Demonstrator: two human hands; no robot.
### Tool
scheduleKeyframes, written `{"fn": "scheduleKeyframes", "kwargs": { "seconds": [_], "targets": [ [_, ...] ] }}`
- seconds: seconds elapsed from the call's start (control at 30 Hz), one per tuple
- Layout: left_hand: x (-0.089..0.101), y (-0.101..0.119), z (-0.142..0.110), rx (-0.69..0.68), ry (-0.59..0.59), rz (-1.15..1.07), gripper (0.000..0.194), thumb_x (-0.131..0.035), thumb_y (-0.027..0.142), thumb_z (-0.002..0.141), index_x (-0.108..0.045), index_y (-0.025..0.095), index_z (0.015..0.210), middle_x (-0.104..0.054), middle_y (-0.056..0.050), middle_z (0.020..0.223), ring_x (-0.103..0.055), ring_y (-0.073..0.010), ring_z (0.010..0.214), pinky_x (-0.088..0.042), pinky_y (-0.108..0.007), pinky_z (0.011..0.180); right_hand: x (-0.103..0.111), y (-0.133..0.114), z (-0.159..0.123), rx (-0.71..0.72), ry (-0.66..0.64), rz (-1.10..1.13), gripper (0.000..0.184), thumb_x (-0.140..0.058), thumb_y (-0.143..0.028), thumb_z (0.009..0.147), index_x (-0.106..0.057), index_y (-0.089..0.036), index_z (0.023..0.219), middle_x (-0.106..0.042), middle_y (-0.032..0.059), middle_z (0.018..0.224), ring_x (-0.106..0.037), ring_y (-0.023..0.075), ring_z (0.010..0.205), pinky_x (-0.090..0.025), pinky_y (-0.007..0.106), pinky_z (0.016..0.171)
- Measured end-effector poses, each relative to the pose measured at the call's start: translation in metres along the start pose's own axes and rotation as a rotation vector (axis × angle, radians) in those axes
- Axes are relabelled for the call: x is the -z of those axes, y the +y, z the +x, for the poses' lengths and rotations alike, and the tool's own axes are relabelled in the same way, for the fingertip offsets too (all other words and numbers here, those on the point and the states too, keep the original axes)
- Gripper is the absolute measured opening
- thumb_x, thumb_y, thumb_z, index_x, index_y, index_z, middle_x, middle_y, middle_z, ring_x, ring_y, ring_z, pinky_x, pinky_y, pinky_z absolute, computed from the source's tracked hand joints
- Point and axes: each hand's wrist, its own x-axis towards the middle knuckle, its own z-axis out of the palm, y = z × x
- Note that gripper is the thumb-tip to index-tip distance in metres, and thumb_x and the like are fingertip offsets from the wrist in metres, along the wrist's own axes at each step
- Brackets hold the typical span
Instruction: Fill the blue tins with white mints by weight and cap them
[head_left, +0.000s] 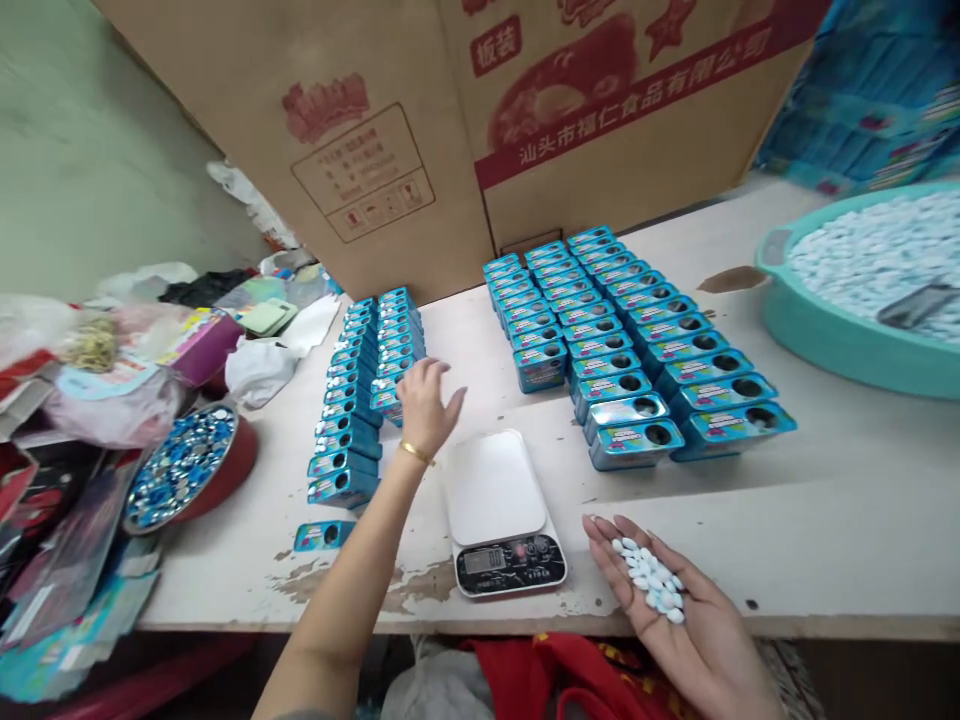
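Fingers of her left hand (431, 405) spread over the left-hand tins (371, 395), while her right hand (675, 610) lies cupped, palm up, cradling pale blue candies (651, 580) beside the kitchen scale (501, 510).

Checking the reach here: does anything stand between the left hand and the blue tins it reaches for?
Nothing visible does. The left hand is already at the near end of the left rows of blue tins, fingers spread over them. The scale lies beside the wrist, not between.

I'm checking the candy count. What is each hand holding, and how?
The right hand cradles pale candies in its open, upturned palm. The left hand holds nothing, reaching over the blue tins.
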Motion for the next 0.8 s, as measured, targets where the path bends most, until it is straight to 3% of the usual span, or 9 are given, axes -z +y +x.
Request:
{"fn": "scheduleKeyframes", "kwargs": {
  "seconds": [0.07,0.13,0.27,0.4,0.53,0.7,0.8],
  "targets": [
    [0.007,-0.029,-0.015,0.162,-0.009,0.16,0.034,-0.064,0.039,0.078,-0.056,0.02,0.106,-0.05,-0.011,0.124,-0.043,-0.0288,0.115,-0.033,-0.041,0.092,-0.002,0.005,0.0,-0.028,-0.008,-0.019,0.029,-0.041,-0.007,0.087,-0.067,-0.009,0.098,-0.069,0.0158,0.11,-0.058,0.0253,0.115,-0.056,0.035,0.089],
    [0.008,-0.051,-0.024,0.224,-0.09,0.286,0.03,-0.065,0.037,0.076,-0.059,0.021,0.101,-0.048,-0.011,0.127,-0.041,-0.0315,0.117,-0.033,-0.044,0.092,-0.004,0.011,0.0,-0.042,-0.029,-0.034,0.029,-0.041,-0.008,0.087,-0.067,-0.009,0.097,-0.07,0.0159,0.108,-0.058,0.0255,0.115,-0.055,0.036,0.09],
    [0.01,-0.063,-0.029,0.096,-0.177,0.344,0.01,-0.06,0.028,0.081,-0.063,0.021,0.088,-0.048,-0.009,0.131,-0.036,-0.0315,0.124,-0.029,-0.05,0.097,-0.004,0.018,-0.006,-0.035,-0.089,-0.043,0.028,-0.041,-0.009,0.088,-0.067,-0.007,0.096,-0.069,0.0181,0.108,-0.057,0.0275,0.116,-0.054,0.037,0.091],
    [0.044,-0.034,-0.034,-0.104,-0.159,0.263,0.012,-0.053,0.028,0.087,-0.062,0.019,0.085,-0.058,-0.009,0.114,-0.05,-0.0267,0.105,-0.034,-0.048,0.093,0.004,0.018,-0.013,-0.001,-0.09,-0.043,0.029,-0.039,-0.01,0.089,-0.066,-0.007,0.097,-0.069,0.0189,0.107,-0.056,0.0284,0.116,-0.055,0.037,0.09],
    [0.078,0.016,-0.047,-0.315,-0.309,0.191,0.016,-0.054,0.03,0.087,-0.061,0.017,0.084,-0.06,-0.009,0.1,-0.055,-0.0217,0.086,-0.042,-0.036,0.073,0.009,0.019,-0.017,0.015,-0.096,-0.065,0.031,-0.036,-0.009,0.089,-0.066,-0.007,0.096,-0.07,0.0174,0.105,-0.055,0.0281,0.117,-0.056,0.037,0.089],
    [0.074,0.054,-0.057,-0.426,-0.487,0.161,0.015,-0.054,0.028,0.087,-0.061,0.015,0.086,-0.059,-0.008,0.096,-0.056,-0.0207,0.085,-0.041,-0.033,0.07,0.01,0.025,-0.021,-0.024,-0.136,-0.106,0.031,-0.035,-0.011,0.091,-0.066,-0.008,0.096,-0.071,0.0161,0.105,-0.055,0.0263,0.117,-0.056,0.035,0.089],
    [0.073,0.059,-0.058,-0.407,-0.446,0.084,0.014,-0.056,0.027,0.086,-0.06,0.014,0.088,-0.059,-0.009,0.096,-0.055,-0.0207,0.088,-0.042,-0.034,0.076,0.012,0.025,-0.023,-0.038,-0.145,-0.115,0.031,-0.036,-0.012,0.091,-0.066,-0.009,0.095,-0.071,0.0145,0.103,-0.056,0.0247,0.117,-0.055,0.034,0.09]
  ]
}}
